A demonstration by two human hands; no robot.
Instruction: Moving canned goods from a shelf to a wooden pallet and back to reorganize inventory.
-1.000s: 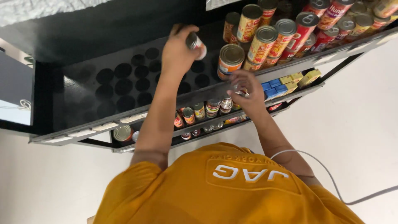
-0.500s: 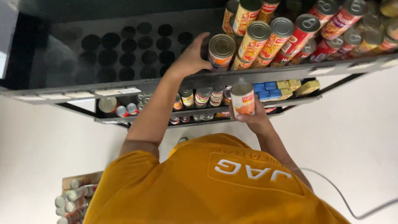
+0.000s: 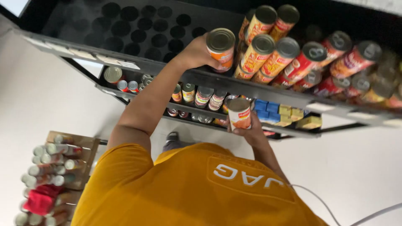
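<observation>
Orange can set at edge of top shelf, beside rows of red and yellow cans, gripped by left hand. Second orange-labelled can grasped in right hand before lower shelf, near blue boxes.

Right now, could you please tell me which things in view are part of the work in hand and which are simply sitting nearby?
In hand:
- left hand gripping an orange can at the top shelf
- right hand holding a second orange can

Sitting nearby:
- shelved cans
- blue and yellow boxes
- wooden tray of containers
- white cable
</observation>
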